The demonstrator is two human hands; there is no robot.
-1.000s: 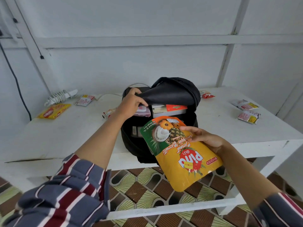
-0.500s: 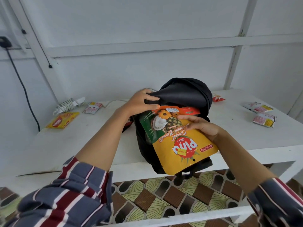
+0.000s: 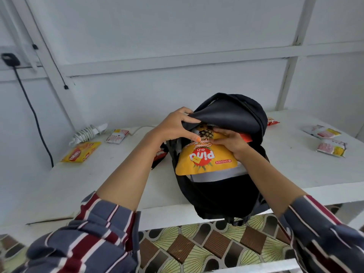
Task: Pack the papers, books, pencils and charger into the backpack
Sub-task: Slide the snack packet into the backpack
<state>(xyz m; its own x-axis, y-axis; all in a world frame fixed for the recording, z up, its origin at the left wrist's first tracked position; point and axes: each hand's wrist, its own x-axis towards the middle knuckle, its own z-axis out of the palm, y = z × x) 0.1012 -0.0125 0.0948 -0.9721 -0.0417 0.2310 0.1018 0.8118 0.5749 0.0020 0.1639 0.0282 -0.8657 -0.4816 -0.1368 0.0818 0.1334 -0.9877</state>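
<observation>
My left hand (image 3: 173,128) pinches up the flap (image 3: 222,113) of the backpack (image 3: 220,194); my right hand (image 3: 230,141) grips the yellow biscuit pack (image 3: 204,160), half inside. The backpack overhangs the table (image 3: 98,184) edge — a hard push may slide it off.

We count one black backpack (image 3: 226,194) and one white table (image 3: 98,184). We count two hands: the left hand (image 3: 173,127) and the right hand (image 3: 230,141). There is one big yellow snack bag (image 3: 204,160). There is one flat yellow packet (image 3: 80,151). We count three small pink packets: the left pink packet (image 3: 117,135), the far pink packet (image 3: 322,132) and the near pink packet (image 3: 331,147). We count two red ones: the side red packet (image 3: 159,154) and the back red packet (image 3: 272,121). There is one white coiled charger (image 3: 88,132) and one black wall plug (image 3: 9,59).
</observation>
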